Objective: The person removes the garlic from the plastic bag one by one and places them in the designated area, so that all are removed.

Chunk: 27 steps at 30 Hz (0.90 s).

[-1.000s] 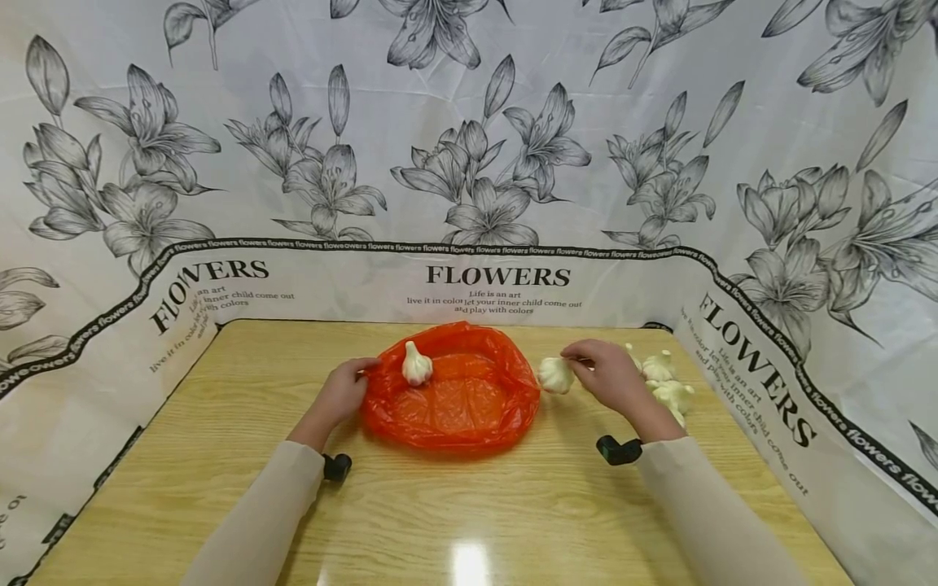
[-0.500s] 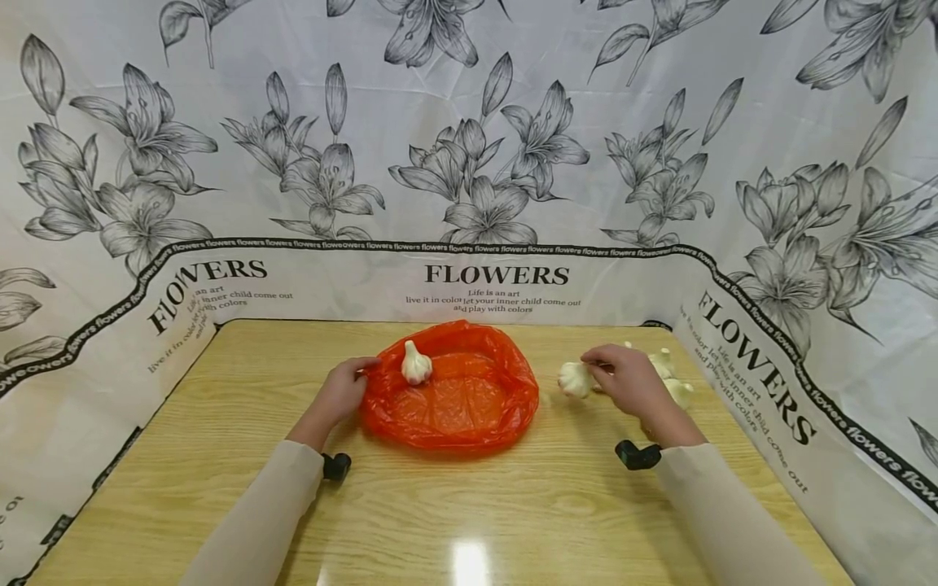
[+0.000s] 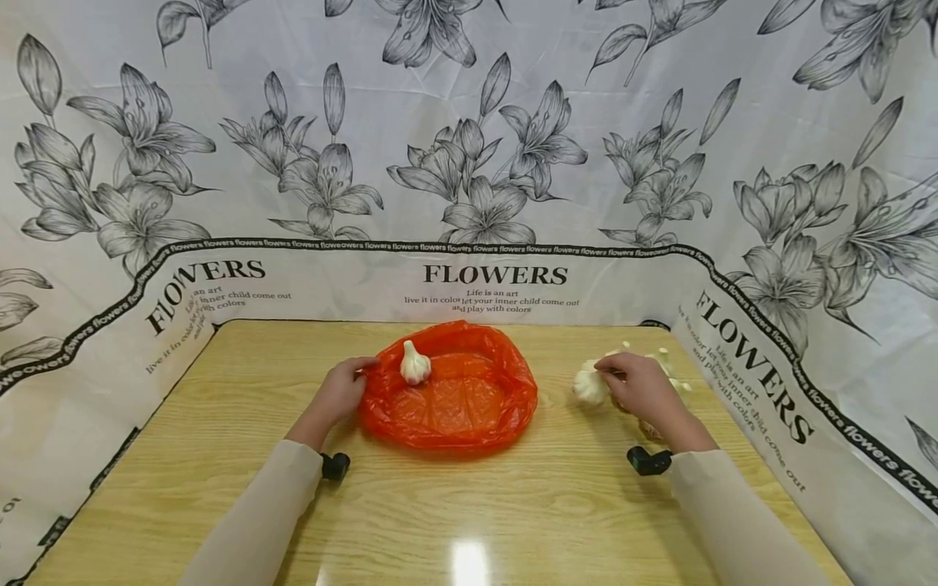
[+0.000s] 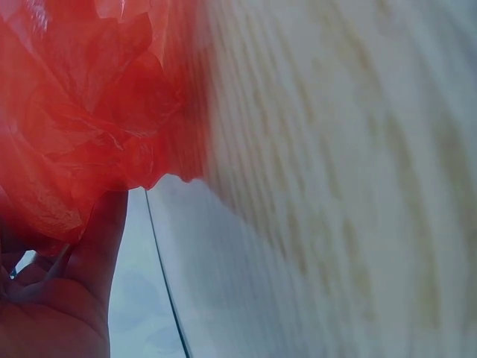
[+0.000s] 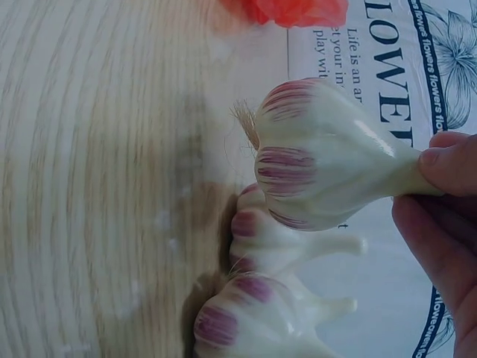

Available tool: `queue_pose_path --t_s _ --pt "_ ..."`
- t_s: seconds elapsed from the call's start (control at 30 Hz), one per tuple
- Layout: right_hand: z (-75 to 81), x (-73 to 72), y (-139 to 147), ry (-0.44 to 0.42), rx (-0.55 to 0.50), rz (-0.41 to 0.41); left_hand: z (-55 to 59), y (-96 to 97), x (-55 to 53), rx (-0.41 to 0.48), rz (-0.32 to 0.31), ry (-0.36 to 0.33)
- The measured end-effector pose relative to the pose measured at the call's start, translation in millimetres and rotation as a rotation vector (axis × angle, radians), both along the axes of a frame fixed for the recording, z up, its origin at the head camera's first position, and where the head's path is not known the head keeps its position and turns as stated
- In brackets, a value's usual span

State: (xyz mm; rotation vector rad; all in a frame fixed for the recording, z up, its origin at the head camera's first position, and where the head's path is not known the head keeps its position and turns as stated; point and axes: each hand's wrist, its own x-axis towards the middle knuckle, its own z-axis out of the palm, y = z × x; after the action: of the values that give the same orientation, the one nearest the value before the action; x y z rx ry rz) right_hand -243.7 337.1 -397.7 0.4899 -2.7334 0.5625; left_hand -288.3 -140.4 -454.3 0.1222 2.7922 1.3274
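Note:
A red plastic bag [image 3: 449, 435] lies spread with its mouth facing up in the middle of the table. My left hand [image 3: 339, 399] pinches the bag's left rim; in the left wrist view crumpled red film hides part of the fingers. One garlic bulb [image 3: 414, 368] sits inside the bag at the left, stem up. To the right of the bag, my right hand [image 3: 646, 397] pinches another garlic bulb [image 5: 328, 156] by its stem, between thumb and fingers. This bulb has purple streaks and a tuft of dry roots. Just beyond it, more garlic bulbs [image 5: 261, 317] stand on the table.
The loose bulbs at the table's right are partly hidden behind my right hand in the head view. A white cloth printed with flowers [image 3: 479, 203] surrounds the wooden table [image 3: 410, 521] at the back and sides.
My right hand has moved right with its garlic bulb, from beside the bag's rim toward the other bulbs. My left hand stays on the bag.

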Motion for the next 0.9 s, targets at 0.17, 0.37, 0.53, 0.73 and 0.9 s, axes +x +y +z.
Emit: queue_pose_path --t_s 0.17,0.37,0.53,0.73,0.9 --pt "-2.7 0.0 5 -0.025 0.008 -0.02 0.2 -0.1 -0.6 0.004 0.002 -0.002" --pt "-7.2 -0.7 10 -0.075 -0.001 -0.046 -2.2 -0.6 -0.7 0.004 0.006 -0.011" --pt "-11.3 0.4 14 -0.087 -0.016 -0.065 -4.5 -0.2 -0.8 -0.001 0.002 -0.007" --pt "-16.4 0.4 18 -0.077 -0.016 -0.069 -5.5 -0.4 0.2 0.002 0.008 -0.007" --pt "-18.5 -0.2 21 -0.092 -0.019 -0.076 -5.8 -1.5 -0.8 0.005 0.009 -0.002"
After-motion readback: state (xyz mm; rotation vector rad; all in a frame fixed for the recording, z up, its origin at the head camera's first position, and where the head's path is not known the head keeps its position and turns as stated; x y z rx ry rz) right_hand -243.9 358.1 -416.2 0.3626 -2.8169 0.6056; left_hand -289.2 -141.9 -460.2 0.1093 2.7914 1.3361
